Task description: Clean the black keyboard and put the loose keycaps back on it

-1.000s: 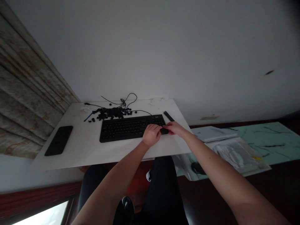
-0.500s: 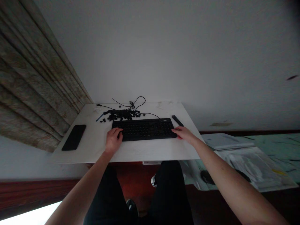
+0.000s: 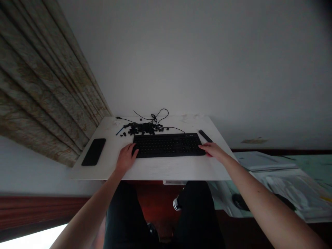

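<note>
A black keyboard (image 3: 167, 145) lies flat on the white table, its long side facing me. My left hand (image 3: 126, 157) is at its left end, with the thumb by the front corner and the fingers along the side edge. At the right end, my right hand (image 3: 210, 149) pinches the edge, thumb on top and fingers partly hidden below. Behind the keyboard is a heap of small black keycaps (image 3: 144, 128). A thin blue stick-like tool (image 3: 119, 131) pokes out of the heap's left side. The keyboard's cable (image 3: 163, 110) lies looped and tied at the back.
A black phone (image 3: 93, 152) rests at the left of the white table (image 3: 166, 169). Near the right edge lies a dark narrow bar (image 3: 205, 135). A wall stands behind, and a patterned curtain (image 3: 52, 79) hangs on the left. Plastic-wrapped items (image 3: 287, 190) lie lower right.
The camera view has turned slightly left, so everything appears further right. My left hand has slid outward from over the leftmost keys to the keyboard's left edge. My right hand keeps its hold.
</note>
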Demonstrator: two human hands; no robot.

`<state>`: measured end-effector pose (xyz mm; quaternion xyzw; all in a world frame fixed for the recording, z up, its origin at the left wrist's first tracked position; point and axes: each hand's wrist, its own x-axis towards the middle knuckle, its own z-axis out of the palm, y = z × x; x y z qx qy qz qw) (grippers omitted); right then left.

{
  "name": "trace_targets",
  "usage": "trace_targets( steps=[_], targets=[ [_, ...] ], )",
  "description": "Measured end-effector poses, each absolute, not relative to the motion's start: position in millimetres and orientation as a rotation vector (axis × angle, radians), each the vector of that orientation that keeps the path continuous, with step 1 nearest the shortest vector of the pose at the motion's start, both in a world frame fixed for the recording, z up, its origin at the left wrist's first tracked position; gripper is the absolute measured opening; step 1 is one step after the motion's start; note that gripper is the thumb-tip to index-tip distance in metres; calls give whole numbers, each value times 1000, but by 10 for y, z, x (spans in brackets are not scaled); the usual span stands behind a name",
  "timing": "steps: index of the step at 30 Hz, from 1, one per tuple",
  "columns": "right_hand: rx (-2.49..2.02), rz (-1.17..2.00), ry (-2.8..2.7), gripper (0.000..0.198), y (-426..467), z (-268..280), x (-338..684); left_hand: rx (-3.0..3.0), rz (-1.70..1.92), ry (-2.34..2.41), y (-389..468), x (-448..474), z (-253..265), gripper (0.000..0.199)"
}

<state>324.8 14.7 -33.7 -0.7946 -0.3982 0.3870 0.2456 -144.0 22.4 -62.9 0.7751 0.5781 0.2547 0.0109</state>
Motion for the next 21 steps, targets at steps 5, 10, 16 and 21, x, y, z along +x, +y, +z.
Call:
trace_targets(
  steps=[5, 10, 16, 21],
  targets=[
    [-2224, 1024, -1222, 18, 182, -255, 3229, 2462, 806, 1799, 234, -1473, -642, 43],
    [-2364, 395, -1490, 24, 387, -156, 2908, 2479, 806, 1795, 257, -1486, -666, 45],
    [-2019, 379, -1843, 21, 851, -116, 2045, 2467, 793, 1805, 279, -1498, -678, 45],
    [-1930, 374, -1964, 27, 1246, -156, 1610, 2449, 773, 1795, 286, -1505, -661, 47]
  ],
)
